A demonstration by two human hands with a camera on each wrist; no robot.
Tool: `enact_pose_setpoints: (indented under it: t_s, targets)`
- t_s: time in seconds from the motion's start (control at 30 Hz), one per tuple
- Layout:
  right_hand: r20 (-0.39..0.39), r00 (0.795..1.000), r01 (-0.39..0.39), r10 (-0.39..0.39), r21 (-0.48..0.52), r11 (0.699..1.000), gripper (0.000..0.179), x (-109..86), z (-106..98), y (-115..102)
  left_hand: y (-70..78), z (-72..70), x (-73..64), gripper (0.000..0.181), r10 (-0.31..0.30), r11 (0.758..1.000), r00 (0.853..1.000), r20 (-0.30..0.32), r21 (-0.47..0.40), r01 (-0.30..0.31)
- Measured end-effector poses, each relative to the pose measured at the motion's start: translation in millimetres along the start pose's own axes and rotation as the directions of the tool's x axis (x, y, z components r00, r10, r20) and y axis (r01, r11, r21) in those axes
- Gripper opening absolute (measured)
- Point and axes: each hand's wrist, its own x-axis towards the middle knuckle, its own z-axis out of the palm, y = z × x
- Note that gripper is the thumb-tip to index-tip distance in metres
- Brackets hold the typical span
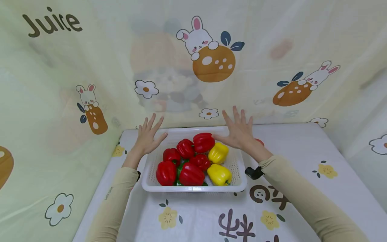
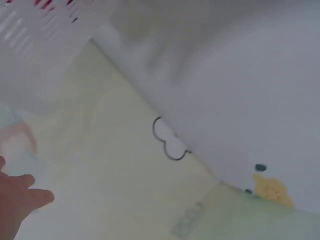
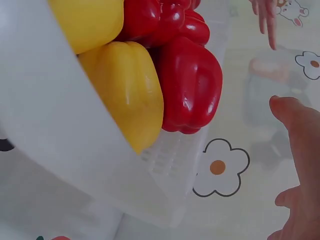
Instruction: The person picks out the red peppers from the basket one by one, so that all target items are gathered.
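White basket (image 1: 193, 189) stands on the worktop (image 1: 290, 141), loaded with peppers (image 1: 191, 174). Left hand (image 1: 147, 137) and right hand (image 1: 239, 134) are spread wide near its far corners, holding nothing. Advisable: grip both sides evenly, keep the basket level.

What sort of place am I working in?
Probably an indoor work booth: rabbit-print sheeting hangs behind and beside a flower-print tablecloth, on which a white plastic basket holds bell peppers.
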Motion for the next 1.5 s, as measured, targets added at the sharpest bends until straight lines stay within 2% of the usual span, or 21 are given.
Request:
enact_pose_setpoints:
  t_s: [0.17,0.27,0.53,0.83,0.93,1.07,1.13,1.23,1.3,1.37,1.5]
  targets:
    - [0.031,1.000,-0.005,0.005,0.010,1.000,0.104,1.1,5.5,-1.1,-12.1,15.1,-5.9,0.069,0.004,0.996,1.000,0.017,-0.084,-0.002]
    - [0.050,0.999,-0.008,0.007,0.015,1.000,0.103,1.5,8.2,-1.4,-16.2,22.0,-8.6,0.066,0.006,0.985,1.000,0.027,-0.175,-0.001]
    - [0.095,0.995,0.011,-0.013,0.018,1.000,0.102,1.8,13.9,-3.2,-27.7,37.2,-15.7,0.062,0.042,0.923,0.998,0.035,-0.384,-0.026]
    - [0.124,0.991,0.039,-0.042,0.023,0.999,0.098,2.1,12.8,-10.5,-37.5,41.2,-17.9,0.066,0.036,0.866,0.998,0.052,-0.500,-0.005]
    - [0.142,0.986,0.078,-0.083,0.042,0.996,0.096,2.6,11.3,-13.7,-41.7,44.3,-19.1,0.065,0.039,0.850,0.998,0.042,-0.526,-0.011]
    - [0.182,0.966,0.168,-0.186,0.109,0.980,0.089,3.2,7.0,-18.6,-41.3,45.0,-21.5,0.063,0.049,0.804,0.999,0.023,-0.594,-0.026]
    - [0.207,0.950,0.209,-0.235,0.139,0.968,0.086,4.4,4.9,-22.8,-34.5,38.2,-24.5,0.064,0.060,0.780,0.998,0.019,-0.625,-0.035]
    - [0.248,0.927,0.251,-0.282,0.149,0.956,0.082,9.5,4.9,-31.4,-24.6,27.7,-28.7,0.064,0.074,0.765,0.997,0.008,-0.642,-0.051]
    - [0.273,0.914,0.271,-0.300,0.140,0.952,0.080,14.0,6.9,-37.8,-18.5,21.2,-31.2,0.064,0.082,0.765,0.997,0.000,-0.641,-0.063]
    - [0.294,0.903,0.283,-0.314,0.142,0.948,0.079,18.4,9.4,-44.1,-17.2,20.2,-32.0,0.062,0.082,0.756,0.997,-0.008,-0.651,-0.068]
    - [0.334,0.884,0.299,-0.327,0.133,0.945,0.077,24.9,14.9,-55.3,-16.5,21.8,-32.1,0.060,0.068,0.721,0.998,-0.007,-0.691,-0.054]
